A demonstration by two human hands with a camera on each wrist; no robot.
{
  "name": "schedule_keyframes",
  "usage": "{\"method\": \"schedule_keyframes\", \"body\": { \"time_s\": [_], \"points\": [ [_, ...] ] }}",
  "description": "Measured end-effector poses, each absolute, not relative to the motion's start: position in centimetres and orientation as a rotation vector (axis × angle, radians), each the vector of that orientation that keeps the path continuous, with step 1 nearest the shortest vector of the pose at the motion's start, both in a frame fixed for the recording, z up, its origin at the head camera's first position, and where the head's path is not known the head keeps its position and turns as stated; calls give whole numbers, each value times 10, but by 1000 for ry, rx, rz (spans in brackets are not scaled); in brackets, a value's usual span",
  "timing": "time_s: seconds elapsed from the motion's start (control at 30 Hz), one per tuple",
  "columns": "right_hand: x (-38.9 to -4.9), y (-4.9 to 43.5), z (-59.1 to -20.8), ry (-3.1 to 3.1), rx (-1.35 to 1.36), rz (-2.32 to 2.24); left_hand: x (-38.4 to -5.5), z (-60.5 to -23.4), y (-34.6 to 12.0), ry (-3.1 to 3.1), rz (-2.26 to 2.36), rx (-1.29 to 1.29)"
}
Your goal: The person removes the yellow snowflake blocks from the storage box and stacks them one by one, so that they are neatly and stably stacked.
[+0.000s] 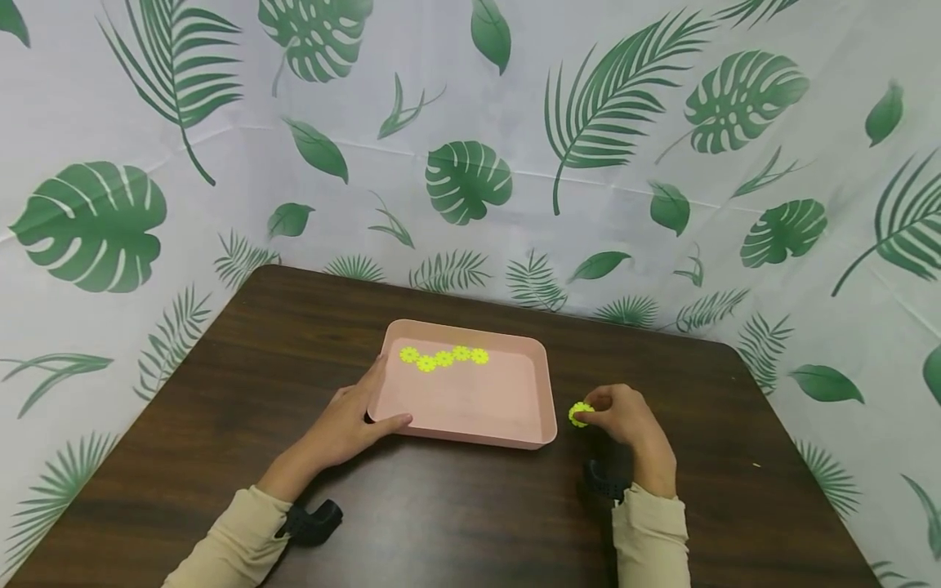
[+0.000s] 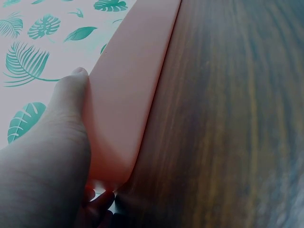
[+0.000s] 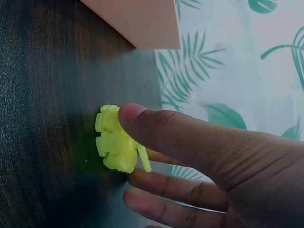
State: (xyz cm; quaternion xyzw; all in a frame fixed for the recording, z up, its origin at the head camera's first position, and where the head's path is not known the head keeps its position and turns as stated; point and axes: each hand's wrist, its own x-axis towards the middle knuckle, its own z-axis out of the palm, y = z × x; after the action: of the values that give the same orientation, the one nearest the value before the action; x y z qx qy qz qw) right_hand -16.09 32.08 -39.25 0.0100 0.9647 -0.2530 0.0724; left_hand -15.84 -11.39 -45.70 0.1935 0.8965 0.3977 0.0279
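Note:
A shallow pink tray (image 1: pixel 470 400) lies on the table with several yellow-green flower-shaped pieces (image 1: pixel 444 358) in a wavy row along its far left part. My left hand (image 1: pixel 351 418) holds the tray's near left corner, thumb at the front rim and fingers along the left side. The left wrist view shows that thumb (image 2: pixel 71 95) against the tray's outer wall (image 2: pixel 128 90). Right of the tray, my right hand (image 1: pixel 625 416) pinches a small clump of yellow-green flower-shaped pieces (image 3: pixel 114 140) between thumb and fingers, close over the table. The thumb covers part of the clump.
The dark wood table (image 1: pixel 470 506) has rounded far corners. A white cloth with green leaf prints (image 1: pixel 470 106) hangs behind it and at both sides. Each wrist wears a black strap device (image 1: pixel 314 523). A tiny pale speck (image 1: pixel 756 465) lies at the right of the table.

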Motion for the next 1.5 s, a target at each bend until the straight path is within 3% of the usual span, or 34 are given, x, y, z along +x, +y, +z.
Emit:
{"method": "schedule_keyframes", "body": {
  "time_s": [0.6,0.9,1.1,1.5],
  "points": [
    [-163,296,-369,3047,29,-897,-158,-456,-115,2780,1249,627],
    [-215,214,-379,2880,-506,-799,-154,-458,-116,2797,1282,631],
    [-224,195,-399,2720,-887,-744,-148,-460,-111,2751,1309,602],
    [-220,185,-395,2810,-722,-710,-145,-459,-113,2750,1332,576]
  ]
}}
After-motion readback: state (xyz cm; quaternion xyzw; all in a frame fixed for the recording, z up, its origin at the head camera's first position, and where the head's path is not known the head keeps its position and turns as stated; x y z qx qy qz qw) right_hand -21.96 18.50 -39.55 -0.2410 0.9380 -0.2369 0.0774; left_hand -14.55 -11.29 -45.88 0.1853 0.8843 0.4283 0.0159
